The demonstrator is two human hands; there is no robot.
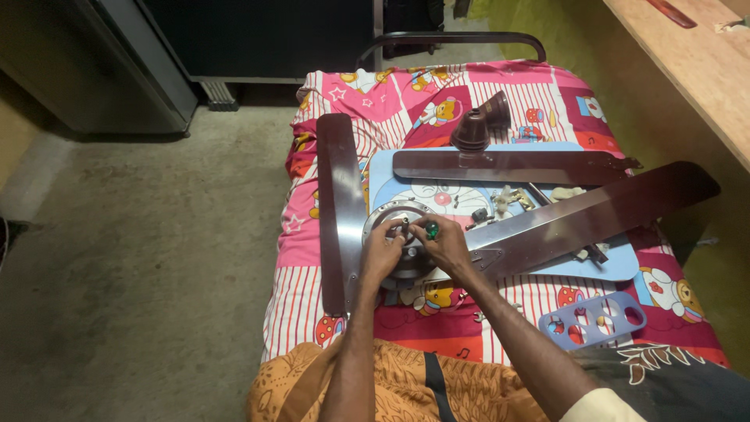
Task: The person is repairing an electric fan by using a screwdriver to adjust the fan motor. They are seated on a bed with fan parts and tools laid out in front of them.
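Both hands (414, 246) on fan motor (398, 234) — bed's left edge (277, 258).

Both hands cover the fan motor (406, 258) centre (fingers' grip unclear).

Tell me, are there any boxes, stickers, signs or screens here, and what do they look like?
No boxes, labels or signs show.
Dark flat panel: top middle, behind the bed, rectangular and black, on a grey base; it may be a screen, I cannot tell.
Bedsheet: covers the bed, pink, red and white with cartoon pictures.
Pale blue mat: under the brown fan blades, with a cartoon cat drawing.
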